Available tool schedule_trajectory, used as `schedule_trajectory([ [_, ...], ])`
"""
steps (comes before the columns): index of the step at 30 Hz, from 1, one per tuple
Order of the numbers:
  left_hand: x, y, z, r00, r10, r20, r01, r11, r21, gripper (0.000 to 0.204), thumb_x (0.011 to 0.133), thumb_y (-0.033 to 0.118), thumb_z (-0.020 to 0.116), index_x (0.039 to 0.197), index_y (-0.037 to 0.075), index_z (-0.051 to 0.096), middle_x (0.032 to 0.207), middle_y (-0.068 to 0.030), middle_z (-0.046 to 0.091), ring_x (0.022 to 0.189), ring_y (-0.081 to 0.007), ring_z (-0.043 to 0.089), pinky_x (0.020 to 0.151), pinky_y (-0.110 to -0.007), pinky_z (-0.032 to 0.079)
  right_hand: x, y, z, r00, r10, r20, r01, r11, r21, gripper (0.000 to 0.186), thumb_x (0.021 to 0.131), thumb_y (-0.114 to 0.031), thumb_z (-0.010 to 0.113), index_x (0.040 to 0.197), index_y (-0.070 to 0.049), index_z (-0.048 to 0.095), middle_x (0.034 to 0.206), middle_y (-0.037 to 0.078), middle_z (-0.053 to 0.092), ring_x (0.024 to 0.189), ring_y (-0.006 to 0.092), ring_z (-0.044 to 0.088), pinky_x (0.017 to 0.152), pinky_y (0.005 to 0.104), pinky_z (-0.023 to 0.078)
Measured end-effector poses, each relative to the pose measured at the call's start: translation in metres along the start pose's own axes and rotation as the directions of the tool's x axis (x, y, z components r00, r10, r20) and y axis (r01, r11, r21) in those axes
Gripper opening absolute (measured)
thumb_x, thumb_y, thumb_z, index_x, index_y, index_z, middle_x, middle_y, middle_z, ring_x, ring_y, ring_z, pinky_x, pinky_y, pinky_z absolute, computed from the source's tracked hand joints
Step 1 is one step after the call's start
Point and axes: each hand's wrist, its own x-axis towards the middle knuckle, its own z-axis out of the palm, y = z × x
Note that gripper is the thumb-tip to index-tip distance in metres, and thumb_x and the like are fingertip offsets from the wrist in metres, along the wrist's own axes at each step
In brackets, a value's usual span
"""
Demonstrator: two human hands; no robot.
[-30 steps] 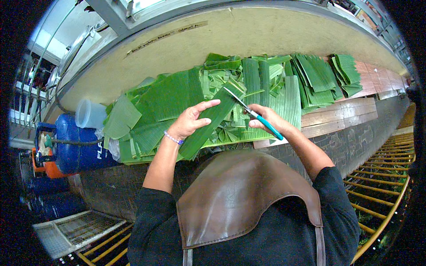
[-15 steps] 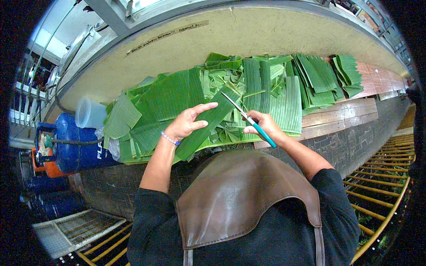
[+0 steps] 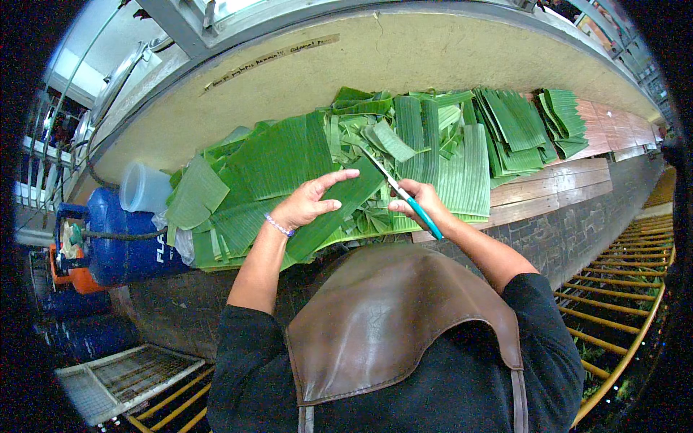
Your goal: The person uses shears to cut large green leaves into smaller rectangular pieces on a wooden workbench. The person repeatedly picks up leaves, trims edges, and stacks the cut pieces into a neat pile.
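In my right hand (image 3: 419, 206) is a pair of scissors (image 3: 426, 218) with teal handles, the fingers wrapped round them and the blades pointing up and left. The blades lie along the far end of a dark green banana leaf piece (image 3: 354, 193). My left hand (image 3: 309, 200), with a beaded bracelet at the wrist, holds that piece; its thumb and forefinger lie apart on top, the other fingers mostly hidden. Just beyond the blade tips, a pale cut-off leaf piece (image 3: 390, 141) rests on the scraps.
Large banana leaves (image 3: 281, 155) cover the bench along the cream wall (image 3: 433, 47). Stacked cut leaves (image 3: 512, 126) lie to the right on wooden boards (image 3: 559, 187). A blue drum (image 3: 123, 234) and a translucent tub (image 3: 142, 186) stand left. Yellow railings (image 3: 617, 317) run at lower right.
The far end of the held leaf has come off and now lies as a loose pale piece beyond the scissors. Both hands have stayed nearly in place.
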Motion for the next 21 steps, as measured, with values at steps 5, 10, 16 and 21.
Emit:
schedule_trajectory([
  [5, 0.007, -0.001, 0.01, 0.933, 0.193, -0.304, -0.114, 0.959, 0.258, 0.045, 0.077, 0.006, 0.066, 0.121, 0.005, 0.053, 0.125, -0.0084, 0.055, 0.124, -0.0232, 0.046, 0.104, -0.034, 0.035, 0.002, -0.011, 0.003, 0.99, 0.029, 0.135, -0.089, 0.88, 0.466, 0.057, 0.086, -0.056, 0.052, 0.107, -0.003, 0.05, 0.068, 0.006, 0.058, 0.057, 0.0166, 0.058, 0.053, 0.0295, 0.048],
  [10, 0.021, 0.001, 0.025, 0.797, 0.505, -0.332, -0.221, 0.755, 0.617, 0.028, 0.07, -0.009, 0.062, 0.094, 0.006, 0.061, 0.092, -0.0117, 0.066, 0.087, -0.027, 0.065, 0.079, -0.033, 0.051, 0.013, -0.035, 0.014, 0.913, 0.07, 0.402, -0.4, 0.35, 0.847, 0.068, 0.089, -0.066, 0.026, 0.113, -0.007, 0.051, 0.079, 0.012, 0.063, 0.071, 0.0274, 0.062, 0.07, 0.0405, 0.052],
  [16, 0.046, 0.003, 0.034, 0.576, 0.799, -0.174, -0.381, 0.45, 0.808, 0.033, 0.062, -0.012, 0.06, 0.086, 0.009, 0.063, 0.087, -0.0097, 0.066, 0.085, -0.029, 0.064, 0.08, -0.039, 0.051, 0.02, -0.059, 0.011, 0.948, -0.018, 0.318, -0.294, 0.328, 0.898, 0.039, 0.078, -0.01, 0.064, 0.114, -0.001, 0.054, 0.098, 0.012, 0.064, 0.085, 0.0246, 0.064, 0.075, 0.0369, 0.053],
  [21, 0.046, 0.011, 0.037, 0.616, 0.572, -0.541, 0.061, 0.65, 0.757, 0.037, 0.071, -0.01, 0.057, 0.101, 0.011, 0.063, 0.125, -0.0124, 0.047, 0.113, -0.0275, 0.051, 0.089, -0.039, 0.048, 0.025, -0.065, 0.0, 0.983, 0.011, 0.185, -0.157, 0.577, 0.802, 0.052, 0.074, -0.002, 0.066, 0.123, 0.0, 0.049, 0.106, 0.011, 0.063, 0.091, 0.0212, 0.063, 0.084, 0.0333, 0.051],
])
